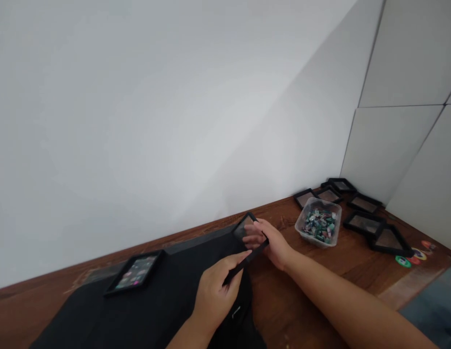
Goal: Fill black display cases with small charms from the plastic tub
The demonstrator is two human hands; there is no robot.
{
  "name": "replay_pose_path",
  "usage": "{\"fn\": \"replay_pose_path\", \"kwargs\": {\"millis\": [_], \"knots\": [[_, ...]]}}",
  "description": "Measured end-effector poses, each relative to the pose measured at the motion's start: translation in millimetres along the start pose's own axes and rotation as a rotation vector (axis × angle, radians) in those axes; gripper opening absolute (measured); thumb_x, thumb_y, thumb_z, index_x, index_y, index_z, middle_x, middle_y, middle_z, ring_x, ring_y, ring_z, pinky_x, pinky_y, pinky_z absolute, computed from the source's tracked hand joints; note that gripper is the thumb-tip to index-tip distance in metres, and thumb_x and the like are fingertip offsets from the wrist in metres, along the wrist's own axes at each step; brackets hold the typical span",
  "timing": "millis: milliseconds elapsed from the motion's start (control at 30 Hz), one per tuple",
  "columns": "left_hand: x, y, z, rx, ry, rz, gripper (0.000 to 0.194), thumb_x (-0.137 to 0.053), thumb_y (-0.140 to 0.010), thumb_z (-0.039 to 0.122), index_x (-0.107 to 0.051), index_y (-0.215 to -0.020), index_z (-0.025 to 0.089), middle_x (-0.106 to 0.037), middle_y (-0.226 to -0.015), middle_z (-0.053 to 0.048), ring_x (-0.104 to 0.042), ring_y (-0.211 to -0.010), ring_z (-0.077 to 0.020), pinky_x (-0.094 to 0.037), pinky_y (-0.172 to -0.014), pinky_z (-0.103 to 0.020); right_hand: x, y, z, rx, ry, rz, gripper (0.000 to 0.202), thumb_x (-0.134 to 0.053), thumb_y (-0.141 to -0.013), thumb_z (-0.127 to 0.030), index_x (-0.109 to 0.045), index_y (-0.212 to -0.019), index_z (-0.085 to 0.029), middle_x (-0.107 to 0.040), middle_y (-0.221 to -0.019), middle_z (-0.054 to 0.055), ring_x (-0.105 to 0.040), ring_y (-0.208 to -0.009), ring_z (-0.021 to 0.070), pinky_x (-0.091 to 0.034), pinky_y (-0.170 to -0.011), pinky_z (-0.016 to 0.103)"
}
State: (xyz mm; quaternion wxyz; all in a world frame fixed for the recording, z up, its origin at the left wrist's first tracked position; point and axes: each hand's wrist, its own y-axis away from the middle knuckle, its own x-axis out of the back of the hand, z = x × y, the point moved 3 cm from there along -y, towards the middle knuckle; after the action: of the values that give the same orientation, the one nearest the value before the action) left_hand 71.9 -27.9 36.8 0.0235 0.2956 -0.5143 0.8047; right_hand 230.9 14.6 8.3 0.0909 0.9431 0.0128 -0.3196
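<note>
From my end I have 2 hands on a black display frame [256, 251]: the left hand [218, 282] pinches the near edge, thumb above and fingers beneath, while the right hand [275, 245] closes on the right edge, its fingers seemingly behind the clear pane, though the view is too dim to be sure. The frame is tilted, raised by the edge of some black fabric [167, 303], where a filled frame [137, 270] lies. A clear plastic tub [300, 223] of green stones [321, 226] stands on the wooden counter [283, 291]. I judge the frame light and stiff, its pane slick and easily marked, so I'd grip the rim only
</note>
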Motion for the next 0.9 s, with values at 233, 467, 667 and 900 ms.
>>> {"fn": "replay_pose_path", "kwargs": {"millis": [233, 467, 667, 900], "knots": [[-5.0, 10, -21, -0.039, -0.114, -0.058, 0.048, -0.045, -0.083, 0.001, -0.076, -0.108, 0.027, -0.083, -0.11, 0.0, -0.081, -0.099, -0.0197, -0.069, -0.088, -0.034, 4, -6, -1, 0.212, 0.182, 0.098, 0.07, -0.074, -0.068, -0.081, -0.068, -0.107, -0.023, -0.075, -0.118, 0.011, -0.07, -0.111, 0.0288, -0.053, -0.097, 0.041], [-27.5, 28, -30, -0.008, -0.092, -0.371, 0.069, -0.043, -0.062, 0.002, -0.079, -0.114, 0.03, -0.081, -0.117, 0.001, -0.077, -0.113, -0.0237, -0.066, -0.1, -0.045, 3, 5, -17, 0.595, 0.444, 0.256, 0.048, -0.06, -0.087, -0.067, -0.062, -0.067, -0.023, -0.076, -0.104, 0.01, -0.067, -0.108, 0.0277, -0.049, -0.104, 0.042], [-33.0, 30, -25, 0.078, -0.083, -0.443, 0.041, -0.069, -0.081, 0.023, -0.078, -0.12, 0.03, -0.077, -0.128, -0.007, -0.074, -0.12, -0.0334, -0.062, -0.103, -0.055, 2, 12, -16, 0.706, 0.622, 0.234, 0.046, -0.058, -0.091, -0.045, -0.052, -0.051, -0.024, -0.074, -0.091, 0.009, -0.068, -0.097, 0.0249, -0.05, -0.092, 0.04], [-29.5, 25, -24, 0.118, -0.018, -0.366, 0.032, -0.073, -0.086, 0.038, -0.078, -0.118, 0.031, -0.08, -0.121, -0.007, -0.076, -0.113, -0.0327, -0.064, -0.099, -0.051, -11, 30, -20, 0.88, 0.917, 0.175, 0.045, -0.056, -0.092, -0.031, -0.046, -0.048, -0.023, -0.073, -0.097, 0.008, -0.063, -0.101, 0.0251, -0.046, -0.095, 0.045]]}}
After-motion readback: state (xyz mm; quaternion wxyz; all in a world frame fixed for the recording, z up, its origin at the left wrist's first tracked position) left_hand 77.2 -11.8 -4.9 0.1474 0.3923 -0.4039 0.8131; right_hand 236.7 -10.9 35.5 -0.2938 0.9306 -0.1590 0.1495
